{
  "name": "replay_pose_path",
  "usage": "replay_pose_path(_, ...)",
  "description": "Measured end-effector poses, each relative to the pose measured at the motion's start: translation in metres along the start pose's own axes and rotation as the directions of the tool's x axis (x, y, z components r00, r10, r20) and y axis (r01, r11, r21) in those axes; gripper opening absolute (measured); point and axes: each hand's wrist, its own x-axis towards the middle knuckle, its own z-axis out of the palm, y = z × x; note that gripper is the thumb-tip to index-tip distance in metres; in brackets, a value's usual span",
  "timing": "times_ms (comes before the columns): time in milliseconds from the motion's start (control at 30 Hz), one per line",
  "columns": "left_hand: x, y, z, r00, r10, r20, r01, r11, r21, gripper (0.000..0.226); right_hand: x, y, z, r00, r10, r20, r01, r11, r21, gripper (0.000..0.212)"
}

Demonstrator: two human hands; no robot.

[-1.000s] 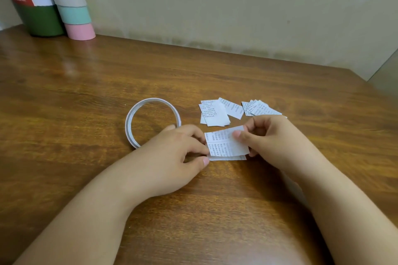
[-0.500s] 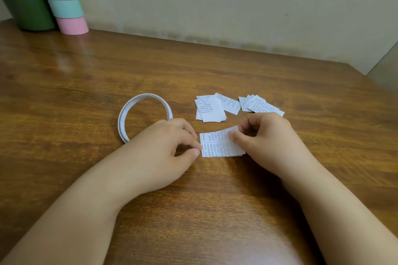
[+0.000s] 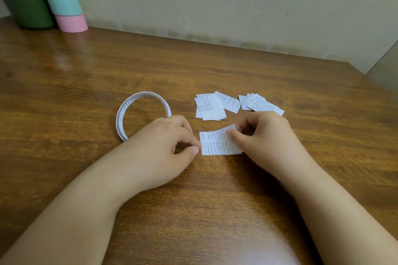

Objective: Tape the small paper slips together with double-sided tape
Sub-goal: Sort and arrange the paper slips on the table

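The right hand (image 3: pixel 265 135) pinches the joined slips (image 3: pixel 217 143) at their 2 o'clock corner. The left hand (image 3: pixel 170 142) pinches their 9 o'clock edge. Their long axis runs 9 to 3.

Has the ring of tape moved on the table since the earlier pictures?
No. The ring of tape lies as far left of the nearest pile of slips as before; only the camera shifted.
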Motion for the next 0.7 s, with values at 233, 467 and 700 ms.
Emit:
replay_pose_path(233, 0.0, -0.001, 0.002, 1.0, 0.007, -0.004, -0.007, 1.0, -0.009, 0.02, -0.002, 0.002, -0.004, 0.998, -0.051, 0.023, 0.052, 0.998, -0.025, 0.018)
replay_pose_path(467, 0.002, -0.002, 0.002, 1.0, -0.002, -0.03, 0.002, 1.0, 0.017, 0.015, -0.002, 0.005, -0.013, 0.978, -0.19, 0.086, 0.193, 0.981, -0.024, 0.023)
replay_pose_path(700, 0.006, 0.002, -0.003, 0.966, -0.14, -0.218, 0.069, 0.95, -0.305, 0.029, -0.006, -0.001, -0.018, 0.907, -0.395, -0.142, 0.417, 0.888, 0.192, 0.016)
